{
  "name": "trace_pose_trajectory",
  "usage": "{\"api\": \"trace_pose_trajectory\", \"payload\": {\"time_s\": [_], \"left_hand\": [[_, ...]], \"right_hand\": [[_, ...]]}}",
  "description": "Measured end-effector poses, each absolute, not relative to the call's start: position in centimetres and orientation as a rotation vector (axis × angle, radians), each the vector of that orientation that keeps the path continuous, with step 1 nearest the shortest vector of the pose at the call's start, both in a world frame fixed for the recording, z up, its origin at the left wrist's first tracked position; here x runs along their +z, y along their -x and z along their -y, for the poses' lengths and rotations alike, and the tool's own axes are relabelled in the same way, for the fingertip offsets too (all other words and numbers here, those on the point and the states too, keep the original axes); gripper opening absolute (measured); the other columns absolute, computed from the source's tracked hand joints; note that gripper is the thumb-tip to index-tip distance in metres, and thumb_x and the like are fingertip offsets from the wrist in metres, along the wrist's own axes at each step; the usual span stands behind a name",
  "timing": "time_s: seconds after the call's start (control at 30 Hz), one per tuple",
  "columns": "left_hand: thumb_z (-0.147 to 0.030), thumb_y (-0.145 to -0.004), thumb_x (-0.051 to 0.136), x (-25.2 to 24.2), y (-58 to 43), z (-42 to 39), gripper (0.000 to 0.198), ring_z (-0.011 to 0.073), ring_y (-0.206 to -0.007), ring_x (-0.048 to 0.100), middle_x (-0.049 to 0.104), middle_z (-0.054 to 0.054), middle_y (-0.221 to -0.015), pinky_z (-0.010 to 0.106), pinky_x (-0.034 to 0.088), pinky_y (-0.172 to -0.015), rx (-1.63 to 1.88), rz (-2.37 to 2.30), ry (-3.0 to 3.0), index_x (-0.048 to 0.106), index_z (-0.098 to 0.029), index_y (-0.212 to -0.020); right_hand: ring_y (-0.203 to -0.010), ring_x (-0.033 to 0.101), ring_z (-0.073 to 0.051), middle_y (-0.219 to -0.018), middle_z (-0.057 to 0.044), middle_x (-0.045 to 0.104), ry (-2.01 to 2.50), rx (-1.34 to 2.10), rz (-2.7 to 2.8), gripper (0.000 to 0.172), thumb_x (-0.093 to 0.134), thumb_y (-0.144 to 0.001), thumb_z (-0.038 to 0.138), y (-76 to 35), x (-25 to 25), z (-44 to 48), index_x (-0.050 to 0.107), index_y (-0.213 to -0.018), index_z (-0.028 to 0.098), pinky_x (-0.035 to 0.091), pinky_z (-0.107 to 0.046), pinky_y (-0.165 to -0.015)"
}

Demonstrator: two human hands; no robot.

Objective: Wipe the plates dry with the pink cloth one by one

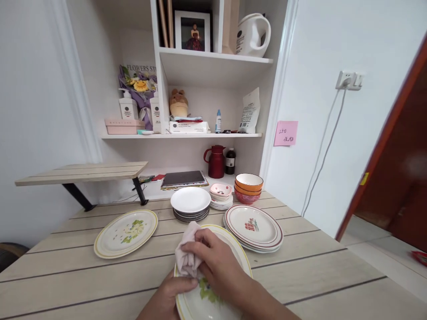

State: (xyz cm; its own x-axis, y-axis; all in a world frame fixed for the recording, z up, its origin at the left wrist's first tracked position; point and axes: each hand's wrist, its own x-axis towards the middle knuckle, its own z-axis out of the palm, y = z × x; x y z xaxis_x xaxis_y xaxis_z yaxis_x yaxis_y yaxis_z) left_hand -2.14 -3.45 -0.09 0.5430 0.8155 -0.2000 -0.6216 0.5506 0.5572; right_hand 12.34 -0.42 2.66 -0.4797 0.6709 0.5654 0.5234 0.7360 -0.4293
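Note:
A white plate (233,242) with a yellow rim and a green leaf print is held tilted over the near edge of the table. My left hand (170,295) grips its left rim, the thumb lying on the face of the plate. A pale pink cloth (187,251) is bunched in my right hand (218,260), pressed against the plate's upper left rim. My right forearm and hand cover part of the print. Another plate of the same pattern (128,233) lies flat on the table to the left.
Beyond my hands stand a stack of white-topped plates (191,200), small dishes (220,191), orange and red bowls (248,183) and red-rimmed plates (254,224). A raised wooden shelf (83,173) is at the left. Behind are a red jug (216,162) and a dark bottle (230,161).

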Motion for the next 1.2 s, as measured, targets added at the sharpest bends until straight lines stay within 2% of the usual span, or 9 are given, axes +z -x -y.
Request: {"api": "trace_pose_trajectory", "payload": {"time_s": [0.13, 0.27, 0.43, 0.6, 0.7, 0.83, 0.93, 1.03, 1.2], "left_hand": [[-0.019, -0.075, 0.064, 0.3, 2.5, 3.4, 0.051, 0.0347, -0.099, 0.066, 0.071, 0.018, -0.102, 0.049, 0.042, -0.094, 0.863, -0.469, -0.47, 0.057, -0.009, -0.125], [-0.02, -0.077, 0.066, 0.7, 2.9, 3.3, 0.066, 0.0365, -0.105, 0.063, 0.067, 0.02, -0.115, 0.052, 0.041, -0.097, 0.923, -0.479, -0.474, 0.043, -0.012, -0.138], [-0.024, -0.082, 0.063, 1.4, 3.7, 3.1, 0.065, 0.0366, -0.11, 0.061, 0.065, 0.02, -0.118, 0.053, 0.038, -0.102, 1.034, -0.498, -0.44, 0.039, -0.011, -0.141], [-0.01, -0.085, 0.054, 1.0, 5.0, 2.4, 0.063, 0.0314, -0.117, 0.056, 0.063, 0.018, -0.122, 0.049, 0.033, -0.109, 1.226, -0.432, -0.497, 0.031, -0.013, -0.144], [-0.01, -0.087, 0.051, 0.6, 5.3, 2.1, 0.061, 0.0297, -0.12, 0.054, 0.062, 0.016, -0.124, 0.047, 0.031, -0.11, 1.273, -0.389, -0.531, 0.031, -0.015, -0.144], [-0.018, -0.09, 0.049, 0.8, 5.3, 1.8, 0.056, 0.0287, -0.119, 0.056, 0.063, 0.015, -0.123, 0.046, 0.033, -0.109, 1.234, -0.338, -0.558, 0.033, -0.017, -0.144], [-0.025, -0.091, 0.049, 0.9, 4.9, 2.0, 0.054, 0.0296, -0.116, 0.058, 0.066, 0.016, -0.119, 0.046, 0.035, -0.106, 1.15, -0.324, -0.516, 0.037, -0.015, -0.142], [-0.025, -0.09, 0.05, 0.8, 3.8, 2.6, 0.052, 0.0307, -0.113, 0.06, 0.068, 0.016, -0.115, 0.047, 0.037, -0.104, 1.039, -0.35, -0.487, 0.041, -0.013, -0.14], [-0.03, -0.089, 0.051, 0.7, 2.3, 3.3, 0.051, 0.0322, -0.111, 0.061, 0.069, 0.017, -0.112, 0.049, 0.037, -0.102, 0.88, -0.356, -0.484, 0.045, -0.012, -0.137]], "right_hand": [[-0.094, 0.053, -0.017, -0.108, -0.003, 0.052, 1.052, 0.245, 2.089, 0.06, 0.049, -0.068, -0.002, -14.2, 2.8, -0.5, 0.057, -0.118, 0.03, 0.044, -0.028, -0.081], [-0.093, 0.054, -0.018, -0.109, -0.004, 0.049, 1.138, 0.191, 2.027, 0.058, 0.049, -0.067, -0.002, -16.0, 2.8, -1.1, 0.058, -0.115, 0.029, 0.044, -0.029, -0.08], [-0.089, 0.055, -0.018, -0.108, -0.004, 0.049, 1.211, 0.054, 2.003, 0.053, 0.051, -0.071, 0.003, -17.0, 3.0, -1.0, 0.057, -0.115, 0.032, 0.044, -0.029, -0.073], [-0.082, 0.054, -0.018, -0.099, -0.004, 0.05, 1.215, -0.014, 2.03, 0.047, 0.05, -0.072, 0.006, -16.5, 3.0, -0.3, 0.059, -0.111, 0.03, 0.042, -0.027, -0.066], [-0.08, 0.053, -0.018, -0.095, -0.004, 0.05, 1.182, -0.014, 2.108, 0.041, 0.049, -0.067, 0.006, -15.5, 3.0, 0.7, 0.061, -0.101, 0.026, 0.04, -0.027, -0.066], [-0.074, 0.052, -0.016, -0.09, -0.002, 0.053, 1.002, 0.047, 2.357, 0.033, 0.052, -0.059, 0.008, -13.8, 2.7, 2.2, 0.062, -0.085, 0.024, 0.036, -0.026, -0.061], [-0.074, 0.052, -0.016, -0.092, -0.002, 0.054, 0.932, 0.069, 2.429, 0.045, 0.053, -0.06, 0.009, -13.1, 2.5, 2.4, 0.064, -0.099, 0.028, 0.038, -0.025, -0.06], [-0.084, 0.054, -0.018, -0.102, -0.004, 0.054, 1.025, 0.07, 2.289, 0.054, 0.049, -0.073, 0.01, -13.5, 2.5, 1.5, 0.055, -0.121, 0.033, 0.043, -0.028, -0.069], [-0.088, 0.056, -0.02, -0.105, -0.006, 0.054, 1.232, 0.0, 2.011, 0.051, 0.047, -0.079, 0.008, -15.1, 3.0, -0.2, 0.055, -0.123, 0.031, 0.045, -0.03, -0.072]]}}
